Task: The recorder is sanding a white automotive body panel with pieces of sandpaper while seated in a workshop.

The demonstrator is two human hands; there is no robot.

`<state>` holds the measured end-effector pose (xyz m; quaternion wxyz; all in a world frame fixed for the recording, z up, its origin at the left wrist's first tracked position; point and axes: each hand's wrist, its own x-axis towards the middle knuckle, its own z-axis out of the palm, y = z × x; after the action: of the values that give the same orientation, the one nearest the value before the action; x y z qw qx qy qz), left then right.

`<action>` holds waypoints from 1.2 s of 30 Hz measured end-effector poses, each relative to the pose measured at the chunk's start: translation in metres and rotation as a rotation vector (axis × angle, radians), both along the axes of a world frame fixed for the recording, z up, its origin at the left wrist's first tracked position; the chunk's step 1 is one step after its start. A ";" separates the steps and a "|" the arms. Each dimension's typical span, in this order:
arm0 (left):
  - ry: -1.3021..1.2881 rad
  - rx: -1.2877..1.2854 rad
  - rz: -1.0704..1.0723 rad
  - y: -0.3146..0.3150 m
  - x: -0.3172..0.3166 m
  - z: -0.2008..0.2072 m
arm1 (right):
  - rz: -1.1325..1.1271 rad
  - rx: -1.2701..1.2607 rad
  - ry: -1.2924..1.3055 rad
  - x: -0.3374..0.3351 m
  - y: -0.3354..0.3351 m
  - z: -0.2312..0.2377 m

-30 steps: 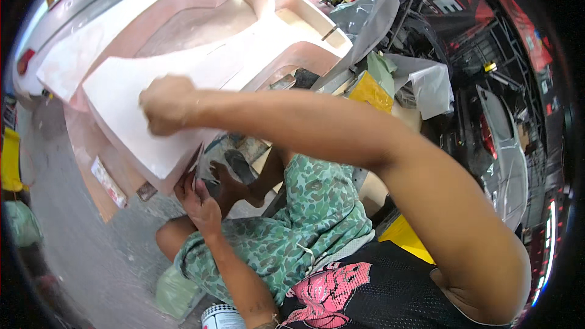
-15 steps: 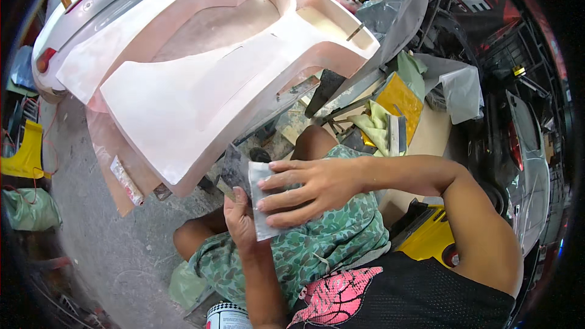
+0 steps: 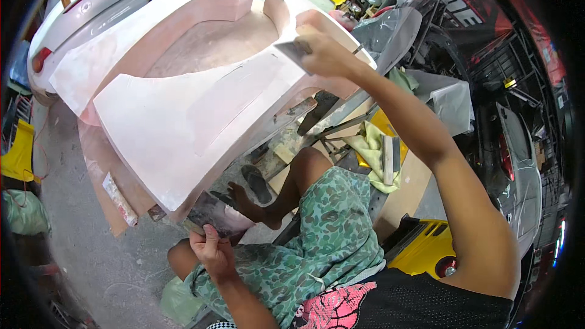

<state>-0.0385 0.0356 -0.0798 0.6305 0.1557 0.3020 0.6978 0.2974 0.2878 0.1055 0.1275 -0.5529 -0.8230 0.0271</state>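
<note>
A large white-and-pink vehicle body panel (image 3: 155, 113) with a wide cut-out lies in front of me. My right hand (image 3: 323, 53) reaches across to its far right part. Its fingers are closed on a flat grey spreader (image 3: 291, 53), which meets the panel surface near a narrow section beside the cut-out. Down by my left knee, my left hand (image 3: 212, 250) grips the end of a wide scraper (image 3: 214, 213). The scraper's broad, dark, smeared blade points away from me, close to the panel's near edge.
A white-and-red tube (image 3: 119, 200) lies on brown paper (image 3: 97, 173) at the left. A yellow-green cloth (image 3: 365, 146) and a grey-white block (image 3: 390, 161) rest right of my knee. A yellow car part (image 3: 426, 250) sits by my right side. A silver car (image 3: 91, 15) stands far left.
My right hand has swung forward from my lap to the panel with the spreader. My left hand with the scraper has moved left and down in the picture. The two tools have come apart.
</note>
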 end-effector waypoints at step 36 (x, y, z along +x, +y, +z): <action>0.091 0.029 -0.234 0.009 -0.032 -0.034 | 0.086 -0.311 0.064 -0.275 -0.082 -0.035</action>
<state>-0.0706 0.0445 -0.1136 0.6909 0.2305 0.3000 0.6160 0.0224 0.2053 0.0701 0.0655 -0.5290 -0.8273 0.1771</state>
